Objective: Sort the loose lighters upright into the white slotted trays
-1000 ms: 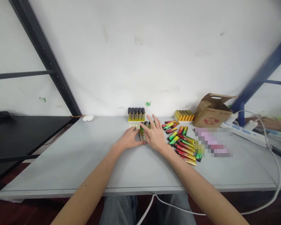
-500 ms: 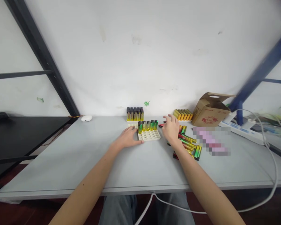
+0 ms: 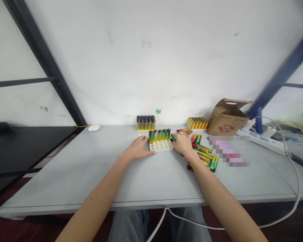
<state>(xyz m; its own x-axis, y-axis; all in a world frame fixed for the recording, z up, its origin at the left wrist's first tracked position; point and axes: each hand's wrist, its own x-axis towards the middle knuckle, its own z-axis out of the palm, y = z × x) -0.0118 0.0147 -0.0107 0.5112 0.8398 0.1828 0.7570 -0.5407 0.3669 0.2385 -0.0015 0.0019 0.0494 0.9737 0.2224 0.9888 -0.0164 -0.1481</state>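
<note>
- As the left hand [image 3: 137, 149], thumb and fingers apart, flanks the tray [image 3: 161, 146], lighters [image 3: 160, 135] stand upright along its back.
- Right of it, the right hand [image 3: 183, 143] meets a green lighter [image 3: 173, 138]; clamped, I cannot tell.
- Gray tabletop [image 3: 141, 178] beneath, white wall [image 3: 151, 74] behind.

Grey tbl [image 3: 141, 183] holds holed tray [image 3: 161, 147], loose cyls [image 3: 204, 155], cardbd box [image 3: 226, 125] & pwr strip [image 3: 262, 140].

The bench [image 3: 88, 164] lies open to the left of the left hand [image 3: 137, 148]; upright lighters [image 3: 160, 135] bar the gap between it and the right hand [image 3: 183, 144], whose right side loose lighters [image 3: 203, 149] crowd.
</note>
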